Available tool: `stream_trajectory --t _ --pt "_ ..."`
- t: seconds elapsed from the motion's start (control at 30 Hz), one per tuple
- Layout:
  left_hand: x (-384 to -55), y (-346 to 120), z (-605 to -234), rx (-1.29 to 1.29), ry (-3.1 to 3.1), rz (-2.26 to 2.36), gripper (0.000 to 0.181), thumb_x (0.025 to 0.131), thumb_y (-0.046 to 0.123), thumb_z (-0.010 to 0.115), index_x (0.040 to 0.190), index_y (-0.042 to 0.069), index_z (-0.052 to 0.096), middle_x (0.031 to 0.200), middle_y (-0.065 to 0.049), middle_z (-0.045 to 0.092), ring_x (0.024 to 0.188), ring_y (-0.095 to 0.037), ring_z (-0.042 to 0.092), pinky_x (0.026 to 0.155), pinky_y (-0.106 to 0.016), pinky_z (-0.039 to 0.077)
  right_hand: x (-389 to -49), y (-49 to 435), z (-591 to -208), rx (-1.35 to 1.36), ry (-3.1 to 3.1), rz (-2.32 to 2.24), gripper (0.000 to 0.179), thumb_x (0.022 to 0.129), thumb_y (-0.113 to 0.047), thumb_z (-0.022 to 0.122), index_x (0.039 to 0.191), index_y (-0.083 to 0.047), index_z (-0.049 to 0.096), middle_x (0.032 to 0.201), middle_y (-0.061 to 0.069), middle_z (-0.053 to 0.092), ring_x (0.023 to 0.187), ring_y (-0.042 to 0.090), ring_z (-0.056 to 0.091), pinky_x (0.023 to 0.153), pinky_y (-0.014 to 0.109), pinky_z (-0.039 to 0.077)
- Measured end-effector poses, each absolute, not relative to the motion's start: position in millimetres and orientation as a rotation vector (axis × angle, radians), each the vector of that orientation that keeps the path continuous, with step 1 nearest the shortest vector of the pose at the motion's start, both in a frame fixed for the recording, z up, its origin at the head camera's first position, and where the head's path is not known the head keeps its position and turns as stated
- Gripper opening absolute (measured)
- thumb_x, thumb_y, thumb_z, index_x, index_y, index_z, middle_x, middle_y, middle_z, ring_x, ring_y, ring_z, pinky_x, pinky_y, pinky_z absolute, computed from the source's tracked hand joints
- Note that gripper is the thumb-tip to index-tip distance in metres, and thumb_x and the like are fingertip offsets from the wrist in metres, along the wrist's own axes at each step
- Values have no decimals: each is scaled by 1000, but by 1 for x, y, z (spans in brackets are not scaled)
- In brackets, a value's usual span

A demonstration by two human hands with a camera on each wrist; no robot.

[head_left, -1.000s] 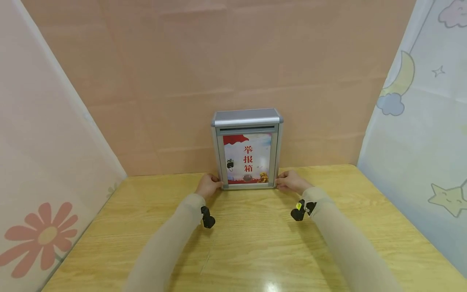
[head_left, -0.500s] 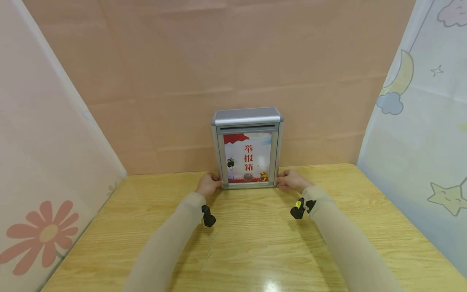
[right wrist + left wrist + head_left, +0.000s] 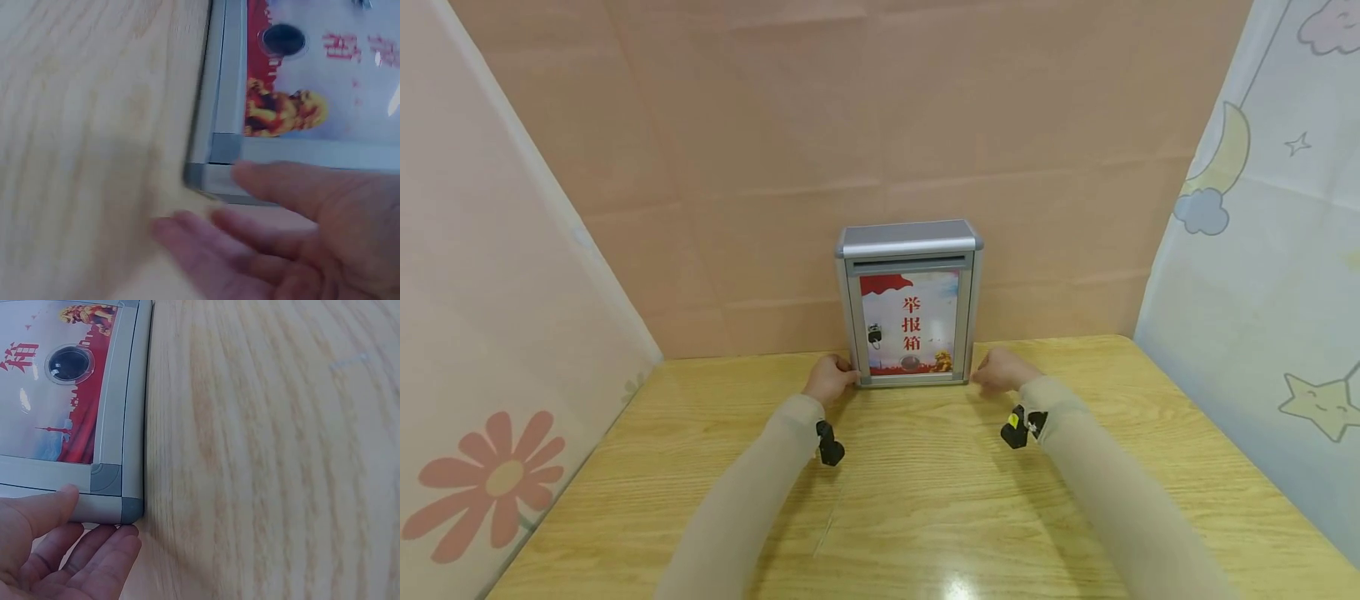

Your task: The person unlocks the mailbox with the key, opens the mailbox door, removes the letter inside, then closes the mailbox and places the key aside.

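Note:
A silver-grey metal suggestion box stands upright on the wooden table, at the back wall. Its front has a slot along the top, a red-and-white poster with red characters, a small padlock on the left and a round dark window low down. My left hand grips the lower left corner, thumb on the front frame and fingers against the side. At the opposite lower corner, my right hand is loosened, its fingers blurred and spread off the side, with the thumb overlapping the frame in the right wrist view.
The wooden table stretches forward from the box. An orange-pink cloth hangs behind it. Printed cloths flank the table, one with a flower on the left, one with a moon on the right.
My right hand has loosened from the box's lower right corner and shifted slightly to the right. The left hand stays at its corner, and the box stands where it was.

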State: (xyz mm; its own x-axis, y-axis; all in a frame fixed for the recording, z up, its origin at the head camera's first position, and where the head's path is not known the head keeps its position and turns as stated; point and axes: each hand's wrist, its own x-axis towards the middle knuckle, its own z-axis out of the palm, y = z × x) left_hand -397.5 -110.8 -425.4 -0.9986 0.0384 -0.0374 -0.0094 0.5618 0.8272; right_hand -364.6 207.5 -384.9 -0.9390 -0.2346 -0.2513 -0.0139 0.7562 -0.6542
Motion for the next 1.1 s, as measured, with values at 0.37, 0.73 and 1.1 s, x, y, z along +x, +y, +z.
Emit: stream_trajectory --t 0.37,0.73,1.1 --pt "-394 -110 -422 48 2740 1461 18 90 13 69 95 -2 61 86 -11 63 71 -18 57 61 -26 48 -354 130 -335 -270 2108 -1506 41 103 -14 45 134 13 44 133 34 50 124 44 51 102 46 45" --pt "-395 -108 -423 74 2768 1438 18 89 14 70 94 -2 62 79 -7 61 67 -15 54 58 -24 45 -363 74 -340 26 1782 -2054 47 104 -19 45 141 8 38 139 31 46 132 39 45 106 41 43" --pt "-398 -110 -425 59 2760 1446 19 89 15 70 94 -1 62 80 -8 61 68 -17 56 58 -25 45 -368 66 -342 153 1687 -2200 32 101 -11 49 130 4 48 108 16 57 114 31 58 99 33 49"
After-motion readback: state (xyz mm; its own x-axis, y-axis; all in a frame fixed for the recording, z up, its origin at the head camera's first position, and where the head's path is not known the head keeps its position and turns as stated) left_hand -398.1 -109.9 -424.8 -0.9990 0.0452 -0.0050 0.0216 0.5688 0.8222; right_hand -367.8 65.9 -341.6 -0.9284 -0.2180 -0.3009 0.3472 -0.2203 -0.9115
